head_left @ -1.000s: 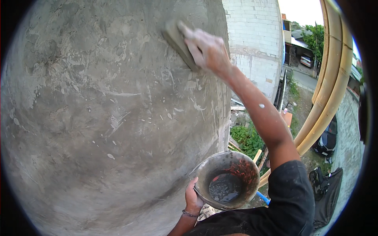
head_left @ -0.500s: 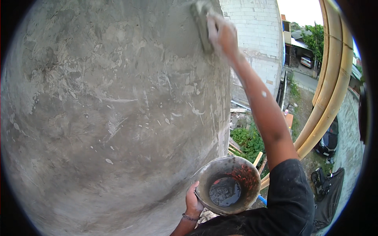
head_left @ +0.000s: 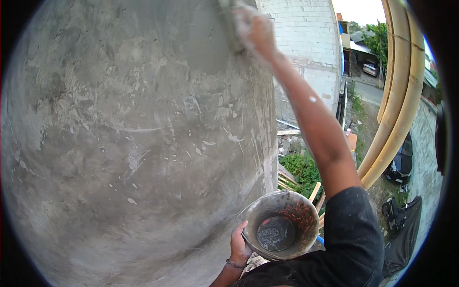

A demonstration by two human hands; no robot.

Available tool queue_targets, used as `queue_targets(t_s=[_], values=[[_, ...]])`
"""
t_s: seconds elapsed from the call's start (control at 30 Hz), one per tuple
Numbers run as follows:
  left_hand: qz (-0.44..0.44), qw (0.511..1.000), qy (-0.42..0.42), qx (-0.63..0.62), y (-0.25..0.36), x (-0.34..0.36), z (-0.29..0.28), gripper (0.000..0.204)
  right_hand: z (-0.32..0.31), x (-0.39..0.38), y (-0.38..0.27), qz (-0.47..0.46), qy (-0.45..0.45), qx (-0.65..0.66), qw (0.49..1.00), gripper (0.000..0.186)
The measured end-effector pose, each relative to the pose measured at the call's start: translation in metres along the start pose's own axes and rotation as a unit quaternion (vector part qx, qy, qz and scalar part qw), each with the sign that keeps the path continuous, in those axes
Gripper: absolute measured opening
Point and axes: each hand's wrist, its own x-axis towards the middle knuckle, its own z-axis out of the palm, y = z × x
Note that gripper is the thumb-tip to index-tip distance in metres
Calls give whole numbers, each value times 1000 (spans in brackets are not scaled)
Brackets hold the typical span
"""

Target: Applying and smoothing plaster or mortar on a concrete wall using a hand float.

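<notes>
Against the upper right part of a grey plastered wall point(head_left: 143, 158), my right hand point(head_left: 256, 33) is closed on a long, narrow float point(head_left: 230, 26) smeared with wet plaster. Motion blurs both the tool and the fingers. Low in front of my body, my left hand point(head_left: 240, 244) grips the rim of a round bucket point(head_left: 303, 234), thumb over the edge. The bucket tilts toward me, its inner wall stained grey with reddish streaks. A shallow dark, wet layer point(head_left: 276, 233) lies at its bottom.
Thick bamboo poles point(head_left: 399, 95) rise on the right, beside my raised arm. Beyond the wall's edge stands a white block wall point(head_left: 306, 43). Far below are green plants point(head_left: 301, 170), loose timber point(head_left: 314, 192), a dark motorbike point(head_left: 400, 160) and a dark cloth point(head_left: 404, 239).
My right hand and the float have shifted left and slightly up along the wall. The bucket stays in my left hand, sitting slightly farther right in view.
</notes>
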Motion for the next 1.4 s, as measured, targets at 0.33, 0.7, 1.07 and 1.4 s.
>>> queue_targets(t_s=[0.33,0.7,1.07,1.4], values=[[-36,999,-29,-21,0,6,0,33,-20,28,42,143,-69,-45,986,31],[-30,999,-30,-15,-5,7,4,32,-3,37,16,-41,108,-29,993,25],[-24,999,-38,-15,6,13,-2,33,-3,-18,-3,-134,-11,80,988,24],[9,1000,-5,-12,12,12,-14,28,4,-47,-91,-211,-24,65,975,21]])
